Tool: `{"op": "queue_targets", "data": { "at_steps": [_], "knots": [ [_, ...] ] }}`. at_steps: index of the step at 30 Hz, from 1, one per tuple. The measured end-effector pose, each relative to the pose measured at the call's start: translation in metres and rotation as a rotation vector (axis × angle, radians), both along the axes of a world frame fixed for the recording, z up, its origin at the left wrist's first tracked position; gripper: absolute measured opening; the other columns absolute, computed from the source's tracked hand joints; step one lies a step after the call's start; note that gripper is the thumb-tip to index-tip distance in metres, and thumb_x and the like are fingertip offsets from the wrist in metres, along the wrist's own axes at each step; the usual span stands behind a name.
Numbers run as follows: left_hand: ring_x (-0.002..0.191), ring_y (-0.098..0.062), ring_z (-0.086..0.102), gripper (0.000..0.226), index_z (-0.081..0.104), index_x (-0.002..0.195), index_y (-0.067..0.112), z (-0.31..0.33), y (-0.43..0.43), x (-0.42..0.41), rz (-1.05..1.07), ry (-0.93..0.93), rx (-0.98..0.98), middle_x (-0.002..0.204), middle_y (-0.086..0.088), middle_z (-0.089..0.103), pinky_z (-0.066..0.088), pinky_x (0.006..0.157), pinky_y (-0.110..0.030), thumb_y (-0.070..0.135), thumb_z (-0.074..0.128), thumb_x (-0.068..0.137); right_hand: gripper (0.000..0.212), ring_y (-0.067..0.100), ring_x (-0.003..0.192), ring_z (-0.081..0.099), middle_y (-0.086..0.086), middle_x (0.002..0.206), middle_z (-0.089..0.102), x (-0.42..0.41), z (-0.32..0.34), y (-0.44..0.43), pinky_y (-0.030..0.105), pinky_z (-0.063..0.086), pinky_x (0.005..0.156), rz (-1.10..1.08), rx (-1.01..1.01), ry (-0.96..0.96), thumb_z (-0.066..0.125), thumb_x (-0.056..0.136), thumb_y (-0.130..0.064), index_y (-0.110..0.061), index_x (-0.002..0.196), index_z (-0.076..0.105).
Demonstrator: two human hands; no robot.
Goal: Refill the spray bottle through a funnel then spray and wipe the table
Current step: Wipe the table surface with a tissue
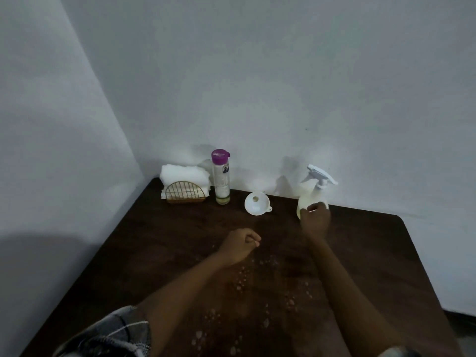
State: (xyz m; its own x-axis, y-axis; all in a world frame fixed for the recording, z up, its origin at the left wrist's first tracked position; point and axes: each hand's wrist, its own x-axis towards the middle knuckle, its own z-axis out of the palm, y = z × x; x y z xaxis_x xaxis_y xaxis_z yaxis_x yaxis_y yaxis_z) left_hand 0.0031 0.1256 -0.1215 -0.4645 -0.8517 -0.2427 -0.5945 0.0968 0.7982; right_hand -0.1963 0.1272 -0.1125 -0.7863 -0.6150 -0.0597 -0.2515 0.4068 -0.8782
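Head view, dim light. The lower body of the white plastic spray bottle (pixel 314 191), standing far right on the table near the wall, is partly covered by the right hand (pixel 315 220), whose fingers wrap round it. The trigger head above the hand is in plain view, its nozzle pointing right. The left hand (pixel 239 244) rests at mid-table, well apart from the bottle, with its fingers curled into a fist against the thumb. Nothing shows inside it. Both forearms run off the near edge, and a checked sleeve (pixel 116 333) is cut off at the lower left.

The tall clear bottle with a purple flip cap (pixel 221 180), far centre-left, carries a small dark label too blurred to read. No other writing can be made out.

The clear bottle holds a pale filling for most of its height, with a greenish band at the base. What the spray bottle holds cannot be told through its pale wall. The white plastic funnel (pixel 257 203) lies tilted between the two bottles with its wide mouth towards the camera, touching neither. A gold wire half-round holder (pixel 186 193), far left in the corner, holds a stack of white paper napkins (pixel 184 175), just beside the clear bottle.

Scattered pale droplets (pixel 240 279) lie on the near half of the dark brown wooden table (pixel 159 240).
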Motion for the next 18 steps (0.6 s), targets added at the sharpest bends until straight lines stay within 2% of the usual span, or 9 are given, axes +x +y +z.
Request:
{"op": "queue_targets", "data": {
  "at_steps": [4,7,9,10,12,14,16,18],
  "knots": [
    [0.091,-0.010,0.061,0.019,0.064,0.104,0.013,0.000,-0.018,0.028,0.001,-0.018,-0.003,0.107,-0.006,0.068,0.048,0.087,-0.026,0.010,0.053,0.089,0.010,0.026,0.078,0.058,0.016,0.081,0.063,0.054,-0.017,-0.008,0.030,0.040,0.065,0.316,0.080,0.024,0.054,0.083,-0.003,0.001,0.080,0.063],
    [0.093,-0.008,0.060,0.020,0.063,0.106,0.013,-0.002,-0.037,0.057,0.004,-0.044,-0.003,0.108,-0.002,0.066,0.047,0.084,-0.022,0.011,0.052,0.090,0.014,0.025,0.071,0.057,0.017,0.072,0.063,0.090,-0.022,-0.022,0.034,0.045,0.071,0.576,0.146,0.019,0.056,0.082,0.001,0.008,0.073,0.065],
    [0.092,-0.006,0.058,0.019,0.064,0.106,0.015,-0.004,-0.051,0.076,0.031,-0.053,-0.013,0.108,0.000,0.066,0.045,0.083,-0.021,0.013,0.054,0.090,0.022,0.020,0.064,0.054,0.009,0.066,0.059,0.111,-0.018,-0.031,0.031,0.045,0.066,0.719,0.178,-0.060,0.054,0.084,0.004,-0.003,0.065,0.062],
    [0.093,-0.005,0.059,0.018,0.065,0.104,0.017,-0.006,-0.061,0.088,0.057,-0.053,-0.024,0.107,0.001,0.067,0.046,0.084,-0.021,0.013,0.055,0.089,0.026,0.017,0.060,0.054,0.005,0.065,0.058,0.123,-0.015,-0.038,0.025,0.046,0.060,0.749,0.196,-0.109,0.053,0.084,0.003,-0.010,0.063,0.060],
    [0.096,-0.007,0.060,0.017,0.066,0.102,0.018,-0.010,-0.081,0.112,0.126,-0.044,-0.047,0.107,0.001,0.067,0.047,0.086,-0.022,0.014,0.057,0.088,0.022,0.008,0.055,0.054,0.001,0.066,0.058,0.147,-0.010,-0.058,0.012,0.042,0.050,0.799,0.253,-0.132,0.054,0.086,-0.001,-0.013,0.068,0.061],
    [0.096,-0.008,0.059,0.016,0.065,0.103,0.018,-0.011,-0.102,0.133,0.225,-0.045,-0.088,0.108,0.000,0.066,0.044,0.083,-0.021,0.015,0.057,0.089,0.015,0.001,0.055,0.052,0.002,0.074,0.062,0.168,-0.008,-0.078,0.008,0.037,0.053,0.853,0.294,-0.045,0.054,0.087,-0.006,-0.007,0.079,0.067],
    [0.099,-0.012,0.058,0.018,0.064,0.106,0.014,-0.011,-0.124,0.152,0.308,-0.034,-0.139,0.111,-0.003,0.065,0.041,0.083,-0.021,0.014,0.054,0.090,0.019,0.009,0.068,0.055,0.013,0.086,0.066,0.191,-0.004,-0.096,0.012,0.037,0.061,0.849,0.241,0.046,0.053,0.088,-0.007,0.003,0.087,0.068],
    [0.105,-0.019,0.058,0.021,0.064,0.108,0.009,-0.010,-0.145,0.165,0.380,-0.010,-0.178,0.114,-0.009,0.064,0.042,0.086,-0.023,0.011,0.052,0.090,0.019,0.020,0.083,0.058,0.018,0.096,0.067,0.211,0.000,-0.112,0.022,0.042,0.071,0.834,0.156,0.150,0.053,0.088,-0.008,0.005,0.092,0.067]
  ]
}}
